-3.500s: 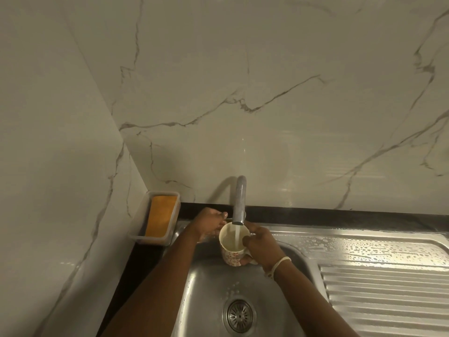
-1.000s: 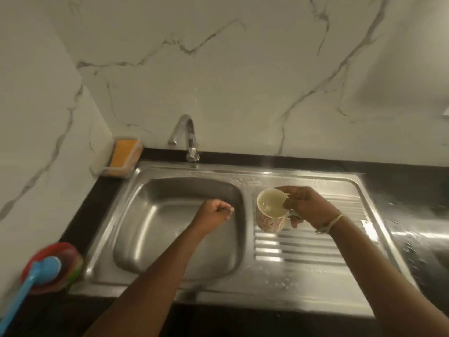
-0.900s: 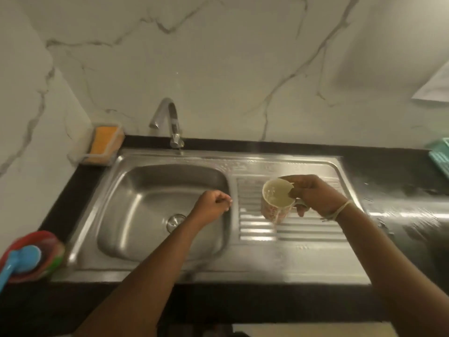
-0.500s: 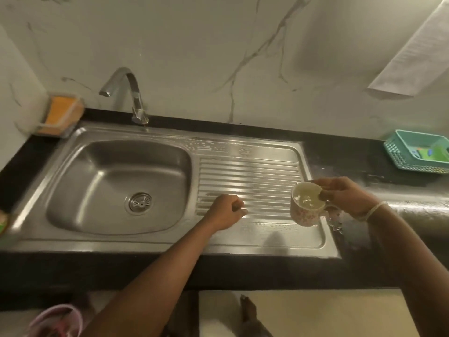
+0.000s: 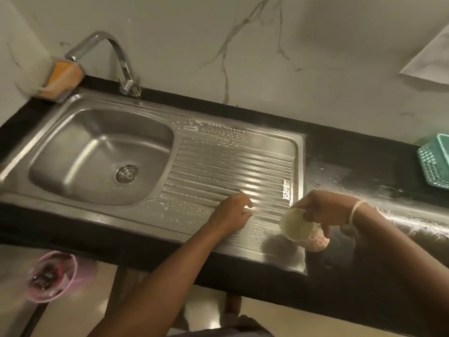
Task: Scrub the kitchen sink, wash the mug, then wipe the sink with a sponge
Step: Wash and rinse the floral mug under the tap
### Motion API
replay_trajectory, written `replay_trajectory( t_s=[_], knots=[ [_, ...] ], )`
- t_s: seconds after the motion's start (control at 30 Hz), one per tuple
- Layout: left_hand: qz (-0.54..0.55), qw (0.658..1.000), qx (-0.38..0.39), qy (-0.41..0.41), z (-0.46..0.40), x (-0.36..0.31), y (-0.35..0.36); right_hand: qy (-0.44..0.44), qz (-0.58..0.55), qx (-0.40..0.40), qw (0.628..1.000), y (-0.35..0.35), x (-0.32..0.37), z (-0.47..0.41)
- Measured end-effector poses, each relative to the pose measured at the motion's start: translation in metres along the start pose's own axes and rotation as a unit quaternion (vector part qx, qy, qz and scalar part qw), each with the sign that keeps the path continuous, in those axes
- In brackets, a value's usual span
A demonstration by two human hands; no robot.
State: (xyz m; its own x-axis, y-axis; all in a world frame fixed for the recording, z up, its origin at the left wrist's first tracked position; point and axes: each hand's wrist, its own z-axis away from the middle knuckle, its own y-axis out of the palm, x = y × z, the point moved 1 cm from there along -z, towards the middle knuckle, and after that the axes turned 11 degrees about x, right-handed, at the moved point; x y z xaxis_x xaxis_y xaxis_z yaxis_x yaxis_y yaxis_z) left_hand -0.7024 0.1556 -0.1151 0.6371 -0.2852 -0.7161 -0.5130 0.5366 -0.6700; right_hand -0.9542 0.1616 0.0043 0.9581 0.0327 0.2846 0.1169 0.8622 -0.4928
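Observation:
My right hand (image 5: pixel 326 210) grips a cream mug with a red pattern (image 5: pixel 302 229), tilted with its mouth toward me, above the front right corner of the drainboard. My left hand (image 5: pixel 233 214) hovers over the ribbed drainboard with fingers curled and nothing in it. The steel sink (image 5: pixel 73 110) has its basin on the left with a round drain (image 5: pixel 125 173); foam flecks lie on the drainboard. An orange sponge (image 5: pixel 63 75) sits in a clear tray at the back left corner.
A curved tap (image 5: pixel 121 59) stands behind the basin. The black counter (image 5: pixel 364 171) to the right is wet and shiny. A teal basket (image 5: pixel 435 161) sits at the far right. A pink bucket (image 5: pixel 52 276) is on the floor below left.
My right hand has carried the mug from the tap rightward across the drainboard to its front right corner and tilted it. My left hand followed to the right, and my view swung right.

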Motion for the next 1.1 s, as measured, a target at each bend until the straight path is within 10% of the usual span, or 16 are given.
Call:
replay_trajectory(
  t_s=[0.53,0.77,1.1],
  knots=[
    [-0.125,0.976,-0.145,-0.102,0.088,0.119,-0.077,0.045,0.140,0.139,0.979,-0.031,0.209,-0.100],
    [-0.112,0.969,-0.185,-0.116,0.111,0.166,-0.118,-0.046,0.052,0.045,0.997,-0.047,0.265,-0.112],
    [-0.043,0.981,-0.191,0.001,0.059,0.110,-0.086,-0.136,-0.206,-0.128,0.961,-0.026,0.162,-0.032]
  ],
)
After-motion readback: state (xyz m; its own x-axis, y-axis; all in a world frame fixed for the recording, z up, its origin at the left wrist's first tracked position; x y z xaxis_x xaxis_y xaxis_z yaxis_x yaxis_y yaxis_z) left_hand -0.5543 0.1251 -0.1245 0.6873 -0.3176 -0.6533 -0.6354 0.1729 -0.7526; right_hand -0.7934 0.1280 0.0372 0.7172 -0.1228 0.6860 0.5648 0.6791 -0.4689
